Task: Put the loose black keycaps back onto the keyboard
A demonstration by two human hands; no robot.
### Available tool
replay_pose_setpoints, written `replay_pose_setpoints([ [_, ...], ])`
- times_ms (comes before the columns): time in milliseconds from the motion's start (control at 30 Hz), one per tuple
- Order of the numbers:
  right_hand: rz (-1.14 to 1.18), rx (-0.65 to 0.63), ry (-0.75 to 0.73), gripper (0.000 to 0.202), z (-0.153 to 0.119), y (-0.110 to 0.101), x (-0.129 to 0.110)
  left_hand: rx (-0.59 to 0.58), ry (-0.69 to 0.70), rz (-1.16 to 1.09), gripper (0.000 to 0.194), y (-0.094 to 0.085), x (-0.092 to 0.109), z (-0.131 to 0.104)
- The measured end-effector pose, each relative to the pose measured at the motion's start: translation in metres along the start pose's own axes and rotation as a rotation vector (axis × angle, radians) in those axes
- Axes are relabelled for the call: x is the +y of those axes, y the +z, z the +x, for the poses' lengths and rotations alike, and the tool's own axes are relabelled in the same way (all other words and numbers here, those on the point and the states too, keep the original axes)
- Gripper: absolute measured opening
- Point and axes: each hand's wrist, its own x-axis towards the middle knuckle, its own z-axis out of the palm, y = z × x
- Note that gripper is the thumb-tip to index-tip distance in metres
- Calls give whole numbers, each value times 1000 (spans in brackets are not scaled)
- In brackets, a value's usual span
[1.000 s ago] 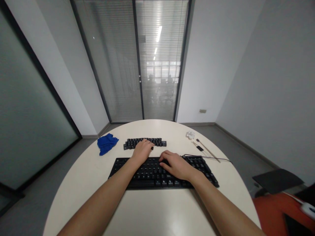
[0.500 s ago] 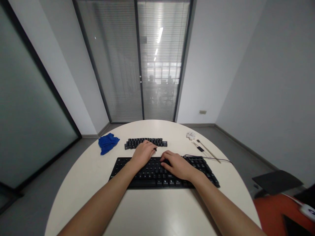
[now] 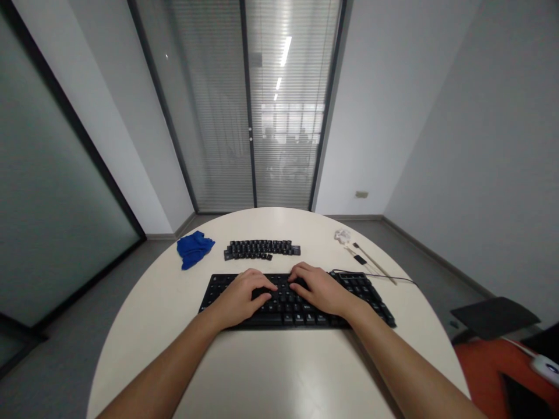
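A black keyboard (image 3: 279, 323) lies on the white round table in front of me, some of its upper part hidden under my hands. My left hand (image 3: 240, 298) rests over its left-middle keys, fingers bent forward and thumb apart from them, with nothing visible in it. My right hand (image 3: 322, 289) is over the keys right of centre; its fingers are curved and its thumb stands apart, and I see nothing held. Beyond the keyboard, loose black keycaps (image 3: 262, 248) are laid out in several rows, with one small keycap at the near edge.
A crumpled blue cloth (image 3: 193, 249) lies at the left on the table (image 3: 279, 372). To the right are a white crumpled wad (image 3: 342, 236), a thin brush (image 3: 375, 263), a small tool with a black middle (image 3: 360, 259) and the cable (image 3: 399, 278). An orange chair (image 3: 484, 369) stands lower right.
My left hand has drawn back from near the loose keycaps to the keyboard, uncovering their near row. My right hand stays over the keys. The view has shifted slightly.
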Motion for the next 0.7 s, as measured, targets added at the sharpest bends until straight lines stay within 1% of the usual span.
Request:
replay_pose_setpoints([
  [133, -1, -1, 2, 10, 0, 1, 0, -38, 37, -29, 21, 1, -2, 2],
  [300, -4, -1, 0, 11, 0, 1, 3, -28, 23, -5, 17, 3, -4, 2],
  [700, -1, -16, 7, 11, 1, 0, 0, -49, 84, 77, 13, 3, -1, 1],
])
